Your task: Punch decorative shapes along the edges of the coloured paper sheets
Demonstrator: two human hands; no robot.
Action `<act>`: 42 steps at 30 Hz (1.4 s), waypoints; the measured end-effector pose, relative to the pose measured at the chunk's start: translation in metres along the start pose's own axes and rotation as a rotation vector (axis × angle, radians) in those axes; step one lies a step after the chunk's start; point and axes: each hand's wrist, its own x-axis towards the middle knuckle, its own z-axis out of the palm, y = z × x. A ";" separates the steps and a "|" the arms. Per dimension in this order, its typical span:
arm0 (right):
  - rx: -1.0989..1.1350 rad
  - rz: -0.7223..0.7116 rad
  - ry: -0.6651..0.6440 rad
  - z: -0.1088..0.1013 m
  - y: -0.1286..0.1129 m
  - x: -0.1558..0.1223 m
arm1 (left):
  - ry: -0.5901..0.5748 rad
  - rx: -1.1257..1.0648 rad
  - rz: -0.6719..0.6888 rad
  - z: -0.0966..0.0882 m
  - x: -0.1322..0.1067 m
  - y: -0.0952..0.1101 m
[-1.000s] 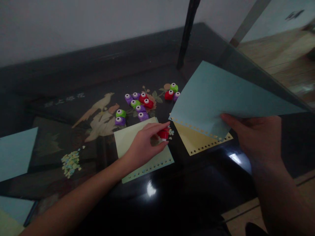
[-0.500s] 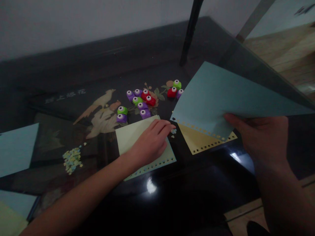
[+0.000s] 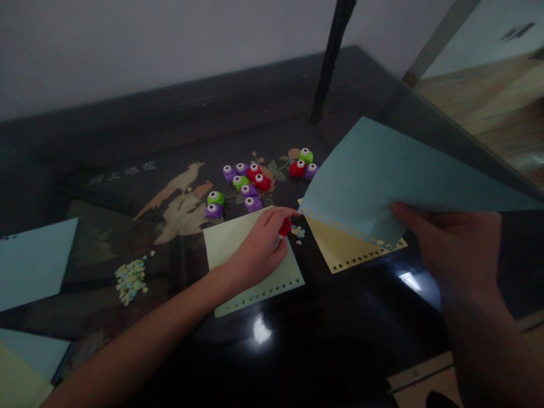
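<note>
Near left, a pale yellow sheet [image 3: 21, 374] and a light blue sheet [image 3: 38, 343] overlap, both cut off by the frame. Bit farther, another blue sheet [image 3: 36, 269], then a heap of paper cutouts [image 3: 131, 281] to its right. All on a dark glossy table [image 3: 195, 357]. Centre: cream sheet [image 3: 225, 238] lies flat, row of punched holes along its near edge. Left hand [image 3: 257, 249] is over it, fingers curled nearly closed round a red punch [image 3: 285, 228], only partly visible at the sheet's right edge. Loose cutouts [image 3: 298, 232] just right of that punch. Right hand [image 3: 459, 243] pinches a large blue sheet [image 3: 395, 175], thumb on top, other fingers mostly hidden below; sheet is raised and tilted, left corner by the left fingertips. Hard to tell if that corner sits in the punch. Yellow sheet [image 3: 346, 255] with holes lies partly beneath it. Farther: green-and-purple punch pair [image 3: 215, 205] left, cluster of seven punches [image 3: 241, 182] centre, punch trio [image 3: 298, 169] right. Far back, black post [image 3: 331, 65] and pale wall [image 3: 148, 51].
</note>
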 end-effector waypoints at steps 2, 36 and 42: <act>0.002 0.002 0.021 0.000 0.001 0.000 | -0.003 -0.048 -0.047 -0.003 0.000 0.001; 0.267 0.305 -0.157 -0.008 0.010 0.016 | 0.034 0.282 0.020 -0.018 0.106 -0.023; 0.228 0.302 -0.176 -0.011 0.007 0.015 | -0.011 0.329 0.062 -0.013 0.108 -0.019</act>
